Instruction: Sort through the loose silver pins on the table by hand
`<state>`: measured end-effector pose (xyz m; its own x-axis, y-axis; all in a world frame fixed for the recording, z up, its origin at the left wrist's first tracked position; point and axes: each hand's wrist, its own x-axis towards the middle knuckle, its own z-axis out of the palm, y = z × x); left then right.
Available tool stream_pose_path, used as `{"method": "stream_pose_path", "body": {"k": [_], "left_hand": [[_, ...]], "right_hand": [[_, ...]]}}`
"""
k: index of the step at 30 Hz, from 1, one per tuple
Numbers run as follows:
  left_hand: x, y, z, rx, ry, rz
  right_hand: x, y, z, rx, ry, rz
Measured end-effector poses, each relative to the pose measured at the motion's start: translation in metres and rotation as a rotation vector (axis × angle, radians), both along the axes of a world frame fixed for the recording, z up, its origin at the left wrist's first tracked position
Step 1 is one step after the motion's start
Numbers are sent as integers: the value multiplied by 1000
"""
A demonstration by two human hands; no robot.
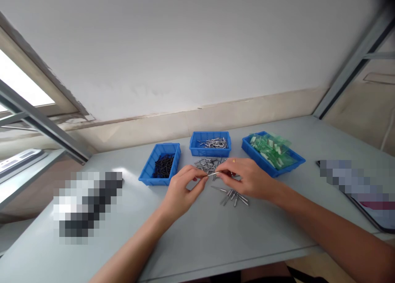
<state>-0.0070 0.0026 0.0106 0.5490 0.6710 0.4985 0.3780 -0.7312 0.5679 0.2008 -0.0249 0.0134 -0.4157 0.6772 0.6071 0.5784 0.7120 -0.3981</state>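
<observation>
Between both hands is a thin silvery metal pin [213,174], held nearly level above the table. My left hand [185,186] pinches its left end between thumb and fingertips. The other end is pinched by my right hand [243,177], which wears a ring. Behind the fingers lies a loose heap of metal pins [207,164], partly covered by my right hand. A smaller pile of metal pins [235,196] lies just below that hand, nearer the table's front edge. The pin's exact kind is too small to make out.
Along the back stand a blue bin [148,168] of dark thin pieces, a blue bin [210,152] of silvery pins and a blue bin [262,157] holding green plastic packets [273,149]. A blurred-out dark object lies left, a phone-like device [375,217] right.
</observation>
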Motion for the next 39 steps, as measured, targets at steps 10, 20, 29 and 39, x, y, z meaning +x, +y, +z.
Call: {"method": "stream_pose_path", "body": {"k": [10, 20, 29, 39], "left_hand": [[3, -3, -6, -127, 152, -189], [3, -4, -5, 25, -5, -92], [2, -5, 4, 170, -156, 39], [3, -8, -3, 119, -102, -67]], "right_hand": [[-11, -6, -7, 159, 18, 140], [-5, -4, -3, 126, 74, 47], [-2, -1, -4, 20, 67, -9], [-11, -3, -11, -219, -213, 90]]}}
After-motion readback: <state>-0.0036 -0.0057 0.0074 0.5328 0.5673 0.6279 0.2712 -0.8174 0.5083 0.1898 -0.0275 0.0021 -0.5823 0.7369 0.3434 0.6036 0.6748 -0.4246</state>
